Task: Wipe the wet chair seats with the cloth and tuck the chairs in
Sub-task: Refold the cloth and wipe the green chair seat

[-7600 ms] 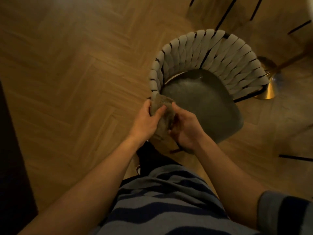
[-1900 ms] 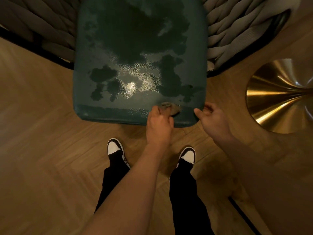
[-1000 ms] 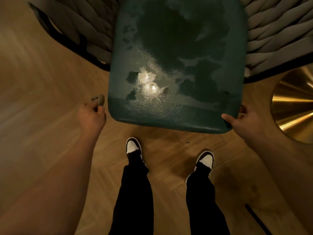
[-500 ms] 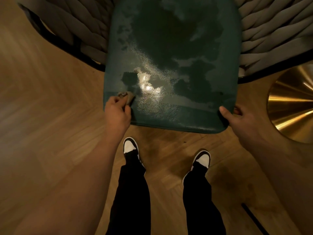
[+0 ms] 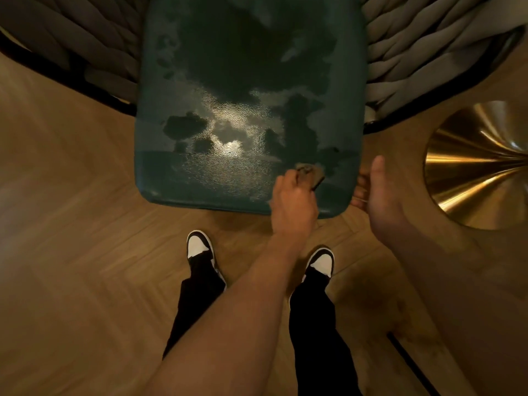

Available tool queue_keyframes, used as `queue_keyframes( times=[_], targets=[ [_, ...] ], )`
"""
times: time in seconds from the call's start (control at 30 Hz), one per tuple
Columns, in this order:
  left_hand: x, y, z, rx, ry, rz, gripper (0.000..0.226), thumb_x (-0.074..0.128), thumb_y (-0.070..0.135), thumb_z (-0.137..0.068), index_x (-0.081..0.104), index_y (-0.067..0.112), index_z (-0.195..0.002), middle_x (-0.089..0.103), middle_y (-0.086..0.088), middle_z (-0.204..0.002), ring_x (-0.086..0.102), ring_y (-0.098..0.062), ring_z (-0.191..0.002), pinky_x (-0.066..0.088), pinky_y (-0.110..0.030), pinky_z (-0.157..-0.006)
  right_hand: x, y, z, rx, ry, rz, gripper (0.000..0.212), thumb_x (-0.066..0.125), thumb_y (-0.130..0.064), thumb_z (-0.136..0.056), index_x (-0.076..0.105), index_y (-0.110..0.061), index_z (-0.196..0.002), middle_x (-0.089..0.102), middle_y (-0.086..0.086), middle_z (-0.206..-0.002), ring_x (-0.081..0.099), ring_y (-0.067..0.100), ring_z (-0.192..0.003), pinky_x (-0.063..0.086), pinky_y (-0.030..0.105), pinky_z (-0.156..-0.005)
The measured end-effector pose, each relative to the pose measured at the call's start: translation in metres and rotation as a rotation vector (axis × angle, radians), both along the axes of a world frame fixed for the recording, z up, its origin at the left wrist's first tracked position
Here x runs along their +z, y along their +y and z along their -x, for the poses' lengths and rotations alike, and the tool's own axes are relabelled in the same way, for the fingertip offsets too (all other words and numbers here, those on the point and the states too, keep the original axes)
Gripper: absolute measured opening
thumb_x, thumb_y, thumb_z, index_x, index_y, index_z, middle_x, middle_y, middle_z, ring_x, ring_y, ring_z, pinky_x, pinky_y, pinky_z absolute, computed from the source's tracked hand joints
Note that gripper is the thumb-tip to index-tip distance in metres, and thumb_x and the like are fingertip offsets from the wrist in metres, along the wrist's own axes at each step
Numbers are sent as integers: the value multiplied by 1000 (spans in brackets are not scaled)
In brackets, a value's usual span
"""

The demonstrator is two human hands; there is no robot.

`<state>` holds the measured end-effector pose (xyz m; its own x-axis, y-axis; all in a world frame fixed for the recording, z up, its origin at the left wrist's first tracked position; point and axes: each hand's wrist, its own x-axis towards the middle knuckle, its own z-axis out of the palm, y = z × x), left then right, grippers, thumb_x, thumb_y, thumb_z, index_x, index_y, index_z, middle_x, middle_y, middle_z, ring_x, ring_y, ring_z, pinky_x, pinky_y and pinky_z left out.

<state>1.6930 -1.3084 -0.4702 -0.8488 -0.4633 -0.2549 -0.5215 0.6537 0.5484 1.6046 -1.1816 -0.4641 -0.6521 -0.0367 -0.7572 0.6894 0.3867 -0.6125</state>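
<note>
A chair with a dark green seat (image 5: pixel 243 67) and a grey woven backrest (image 5: pixel 414 47) stands right in front of me. The seat is wet, with a shiny film and dark patches. My left hand (image 5: pixel 294 204) is closed on a small bunched brown cloth (image 5: pixel 310 172) and presses it on the seat's front right corner. My right hand (image 5: pixel 377 195) grips the seat's right front edge, thumb up beside it and fingers curled under.
A shiny brass cone-shaped table base (image 5: pixel 480 164) stands on the wooden herringbone floor at the right. My feet in black and white shoes (image 5: pixel 200 247) stand just in front of the seat. A thin black bar (image 5: pixel 411 364) lies on the floor at lower right.
My left hand with the cloth has swept along the seat's front from the left corner to the right corner. My right hand has stayed on the right edge.
</note>
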Motion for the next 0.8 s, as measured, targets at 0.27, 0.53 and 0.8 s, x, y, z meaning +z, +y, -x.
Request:
queue_keyframes(
  times=[0.27,0.53,0.8],
  targets=[
    [-8,57,26,-150,86,58,30,72,9,-71,72,12,-101,62,-10,-97,55,-30,-83,49,-36,-68,-9,9,-1,64,22,0,77,25,-75,-96,74,-20,-116,77,1,-112,71,18,-108,56,38,-90],
    [-20,54,25,-274,134,198,30,66,9,-74,71,13,-103,57,-10,-95,52,-30,-84,46,-39,-70,-9,21,3,129,73,-67,38,41,-46,-108,66,-18,-111,71,8,-112,70,19,-101,58,24,-74],
    [-15,-14,6,-110,44,263,39,56,7,-81,68,13,-117,55,-13,-100,51,-31,-87,46,-39,-73,-7,1,18,340,200,-285,82,67,-71,-75,57,-22,-140,65,-4,-132,64,19,-118,54,49,-101]
  ],
)
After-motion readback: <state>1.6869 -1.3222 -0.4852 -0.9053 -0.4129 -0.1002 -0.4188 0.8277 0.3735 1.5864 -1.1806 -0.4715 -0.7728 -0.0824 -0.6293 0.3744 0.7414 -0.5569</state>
